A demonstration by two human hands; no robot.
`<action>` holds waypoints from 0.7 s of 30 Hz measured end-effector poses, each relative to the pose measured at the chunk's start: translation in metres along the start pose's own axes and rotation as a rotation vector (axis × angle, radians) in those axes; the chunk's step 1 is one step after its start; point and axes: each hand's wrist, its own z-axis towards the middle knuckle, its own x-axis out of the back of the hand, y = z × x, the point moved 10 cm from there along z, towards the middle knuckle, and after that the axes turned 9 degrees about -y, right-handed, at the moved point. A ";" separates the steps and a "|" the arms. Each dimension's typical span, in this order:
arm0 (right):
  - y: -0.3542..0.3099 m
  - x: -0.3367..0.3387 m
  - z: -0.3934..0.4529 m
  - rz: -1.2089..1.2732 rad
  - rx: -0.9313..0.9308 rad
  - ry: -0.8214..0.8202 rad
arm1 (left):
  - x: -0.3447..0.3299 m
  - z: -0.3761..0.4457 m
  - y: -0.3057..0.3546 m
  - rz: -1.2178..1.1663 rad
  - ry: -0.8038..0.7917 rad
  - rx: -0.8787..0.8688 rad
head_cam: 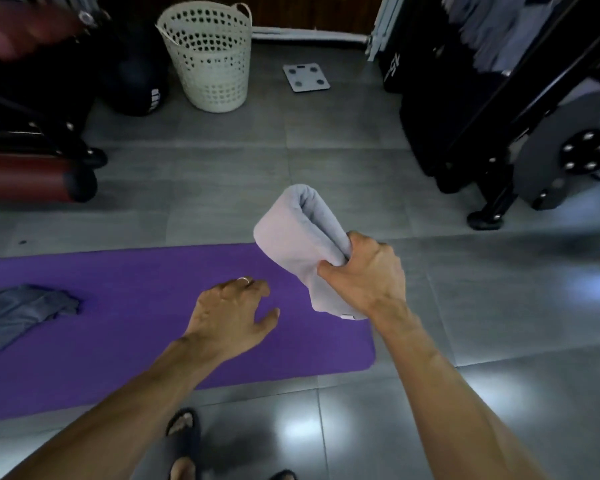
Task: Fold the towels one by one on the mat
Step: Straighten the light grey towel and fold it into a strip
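While no brand name reads clearly, we note white markings on the black bag (pixel 142 88) at 11 o'clock and on the black case (pixel 394 69) at 1 o'clock, both too blurred to read. A small white tag shows at the near end of the folded towel (pixel 300 237). The right hand (pixel 368 275) grips this pale towel, fingers curled round it, lifting it above the right end of the purple mat (pixel 118 306). Its long axis runs from 5 toward 11 o'clock, the open folded end pointing away. The left hand (pixel 232 313) hovers over the mat, fingers loosely spread, holding nothing. A crumpled blue-grey towel (pixel 18 310) lies on the mat at 9 o'clock. A white laundry basket (pixel 208 60) stands at 12 o'clock, a scale (pixel 305 76) beside it.
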 end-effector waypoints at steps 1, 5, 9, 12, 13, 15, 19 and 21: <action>0.005 0.018 0.002 -0.005 -0.001 0.007 | 0.008 0.007 0.015 -0.003 0.003 0.002; 0.022 0.079 0.022 -0.020 -0.017 0.015 | 0.039 0.044 0.062 -0.016 0.015 0.016; 0.035 0.131 0.060 -0.027 -0.028 0.038 | 0.065 0.098 0.093 -0.010 0.017 0.002; 0.049 0.174 0.090 -0.034 -0.032 0.073 | 0.084 0.143 0.118 0.006 0.006 -0.019; 0.055 0.190 0.102 -0.033 -0.033 0.089 | 0.092 0.160 0.127 0.014 0.009 -0.023; 0.067 0.219 0.124 -0.015 -0.036 0.108 | 0.108 0.189 0.145 0.015 0.011 -0.020; 0.098 0.272 0.176 0.006 -0.026 0.118 | 0.132 0.248 0.188 0.031 0.037 -0.011; 0.115 0.297 0.207 0.023 -0.001 0.128 | 0.140 0.281 0.208 0.044 0.042 0.012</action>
